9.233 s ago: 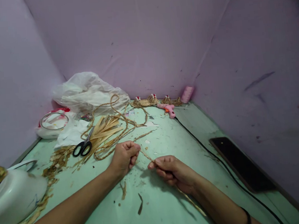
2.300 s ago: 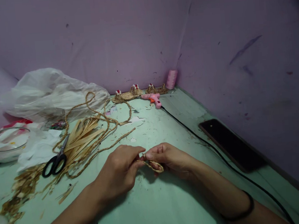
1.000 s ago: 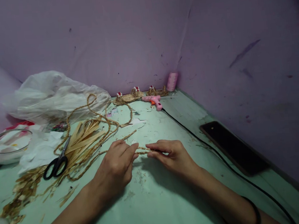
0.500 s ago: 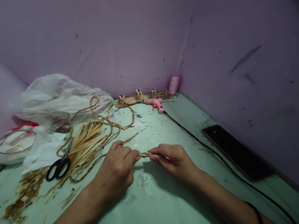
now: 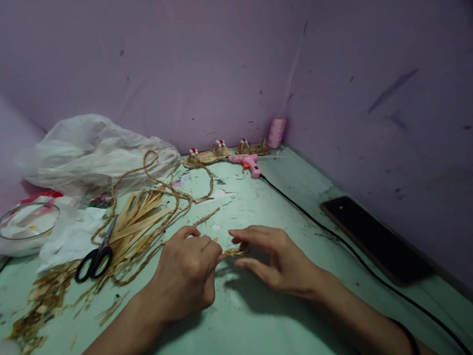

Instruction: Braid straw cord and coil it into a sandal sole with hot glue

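Note:
My left hand [image 5: 189, 270] is closed on a braided straw cord [image 5: 232, 252], pinching it between thumb and forefinger. A short length of the cord sticks out to the right of those fingertips, and a thin tail rises beyond the knuckles. My right hand [image 5: 274, 260] has its thumb and forefinger spread around the cord's free end; whether the other fingers touch it is hard to see. Left of my hands, a long twisted cord [image 5: 171, 188] loops over flat straw strips [image 5: 137, 227]. Black-handled scissors [image 5: 98, 258] rest against the strips.
A pink glue gun [image 5: 247, 162] with a black cable lies near the back wall, beside woven straw pieces [image 5: 210, 156] and a pink thread spool [image 5: 276, 132]. A dark phone [image 5: 374, 237] is at right. Plastic bags [image 5: 93, 151] and a round container [image 5: 27, 226] stand left.
The thumb and forefinger of my right hand have come apart and let go of the cord. My left hand keeps its pinch. The view has shifted slightly.

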A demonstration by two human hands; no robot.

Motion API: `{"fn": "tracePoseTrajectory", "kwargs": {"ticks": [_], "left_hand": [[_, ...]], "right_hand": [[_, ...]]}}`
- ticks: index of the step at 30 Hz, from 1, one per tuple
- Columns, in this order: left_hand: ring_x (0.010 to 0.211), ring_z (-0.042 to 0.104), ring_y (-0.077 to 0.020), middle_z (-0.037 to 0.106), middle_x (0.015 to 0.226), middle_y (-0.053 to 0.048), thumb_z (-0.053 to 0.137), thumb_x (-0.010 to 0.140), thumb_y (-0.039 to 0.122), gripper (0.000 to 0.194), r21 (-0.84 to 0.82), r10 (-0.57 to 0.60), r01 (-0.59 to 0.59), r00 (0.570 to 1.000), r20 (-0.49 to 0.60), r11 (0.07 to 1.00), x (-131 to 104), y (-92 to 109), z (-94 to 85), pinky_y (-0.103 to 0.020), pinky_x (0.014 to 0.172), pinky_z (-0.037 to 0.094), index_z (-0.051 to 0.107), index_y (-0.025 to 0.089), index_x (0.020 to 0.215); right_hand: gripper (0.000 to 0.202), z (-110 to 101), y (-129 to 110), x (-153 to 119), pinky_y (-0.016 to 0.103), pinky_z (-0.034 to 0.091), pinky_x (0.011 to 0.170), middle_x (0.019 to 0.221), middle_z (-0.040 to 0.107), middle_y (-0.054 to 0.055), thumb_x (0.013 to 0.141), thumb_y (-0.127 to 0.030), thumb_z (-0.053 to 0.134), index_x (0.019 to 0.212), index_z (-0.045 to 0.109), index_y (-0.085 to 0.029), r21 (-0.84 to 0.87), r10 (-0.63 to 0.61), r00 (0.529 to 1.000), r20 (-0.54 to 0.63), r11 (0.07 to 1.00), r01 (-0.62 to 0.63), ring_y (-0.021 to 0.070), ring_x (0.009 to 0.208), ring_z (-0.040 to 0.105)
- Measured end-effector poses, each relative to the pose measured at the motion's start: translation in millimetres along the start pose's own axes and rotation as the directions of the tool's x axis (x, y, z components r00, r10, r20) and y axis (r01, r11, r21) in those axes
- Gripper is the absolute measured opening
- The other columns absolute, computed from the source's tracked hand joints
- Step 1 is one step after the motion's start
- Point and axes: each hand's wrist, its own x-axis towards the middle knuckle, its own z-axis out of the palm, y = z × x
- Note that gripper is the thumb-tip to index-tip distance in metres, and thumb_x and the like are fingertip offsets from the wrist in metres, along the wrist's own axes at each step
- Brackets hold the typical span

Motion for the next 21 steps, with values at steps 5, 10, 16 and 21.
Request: {"fn": "tracePoseTrajectory", "kwargs": {"ticks": [5,10,16,21], "left_hand": [[0.049,0.051,-0.0144,0.056,0.053,-0.002,0.042,0.077,0.009,0.022,-0.026,0.03,-0.03,1.0,0.001,0.999,0.7,8.6,4.4,-0.039,0.068,0.049,0.06,0.015,0.065],[0.052,0.058,-0.0124,0.063,0.056,0.002,0.053,0.082,0.02,0.017,-0.254,-0.077,0.088,0.996,0.051,0.963,4.1,-7.2,-7.6,-0.038,0.078,0.049,0.068,0.019,0.076],[0.055,0.057,-0.0095,0.068,0.063,0.003,0.069,0.069,0.024,0.013,-0.395,-0.801,0.696,0.515,-0.306,0.599,7.2,-34.1,-51.3,-0.018,0.051,0.044,0.073,0.017,0.079],[0.039,0.045,-0.0074,0.055,0.042,0.003,0.062,0.069,0.033,0.025,-0.628,-0.704,0.618,0.694,0.152,0.473,13.0,3.8,-42.9,-0.017,0.038,0.032,0.068,0.015,0.053]], "right_hand": [[0.017,8.2,0.1,-0.5,0.028,0.046,0.062,0.075,0.067,0.008,0.085,-0.026,0.055,0.09,0.068,-0.017,-0.097,-0.08,0.997,0.017,0.992,0.081,0.0167,0.068,0.059],[0.017,5.7,-4.1,0.4,0.024,0.04,0.051,0.06,0.06,0.004,0.084,-0.021,0.054,0.076,0.068,-0.015,-0.048,-0.073,0.995,-0.061,0.996,0.07,0.013,0.054,0.053],[0.016,-0.3,-5.6,2.4,0.025,0.039,0.051,0.061,0.059,0.003,0.083,-0.023,0.056,0.075,0.068,-0.017,0.037,0.156,0.962,-0.222,0.988,-0.152,0.0135,0.055,0.053],[0.013,4.5,-5.2,2.1,0.025,0.041,0.054,0.063,0.062,0.003,0.081,-0.02,0.058,0.077,0.07,-0.016,0.085,0.208,0.936,-0.285,0.978,-0.191,0.0137,0.059,0.056]]}}
